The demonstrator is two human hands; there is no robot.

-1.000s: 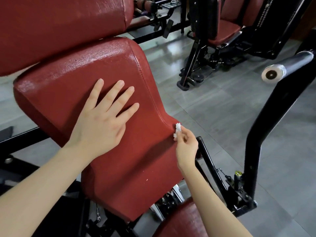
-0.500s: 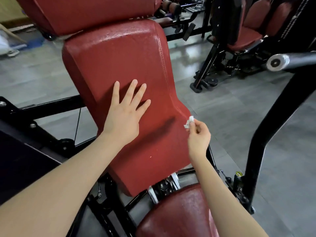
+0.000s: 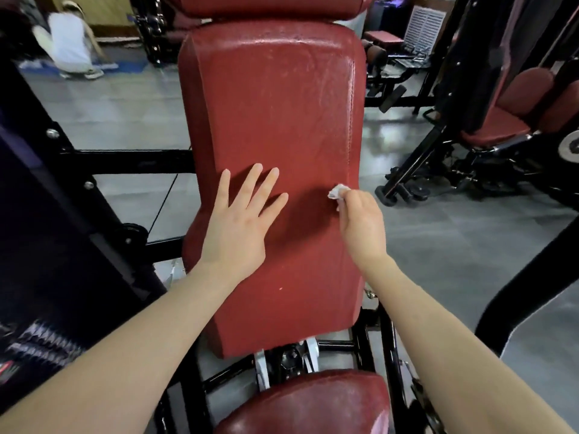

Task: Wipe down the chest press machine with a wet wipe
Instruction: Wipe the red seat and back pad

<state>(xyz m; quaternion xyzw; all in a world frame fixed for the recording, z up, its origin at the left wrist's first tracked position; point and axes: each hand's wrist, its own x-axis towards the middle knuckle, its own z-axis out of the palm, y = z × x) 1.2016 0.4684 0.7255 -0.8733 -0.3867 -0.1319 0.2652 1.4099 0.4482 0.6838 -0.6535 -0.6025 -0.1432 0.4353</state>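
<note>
Because the chest press machine (image 3: 125,161) stands on a black steel frame and looks far too heavy to shift, its red back pad (image 3: 272,120) is the surface to work against. It is upright and seems firm under cracked vinyl that looks slick where it shines. Below the back pad sits the seat pad (image 3: 313,402), in the same worn vinyl. The left hand (image 3: 241,227) lies flat on the lower middle of the back pad, fingers spread, holding nothing. The right hand (image 3: 360,223) is at the back pad's right seam, pinching the wet wipe (image 3: 336,192) in its fingertips. The wipe is small, crumpled and probably limp and light. Bunched, it covers little, so a flatter hold under several fingers would likely suit it better.
</note>
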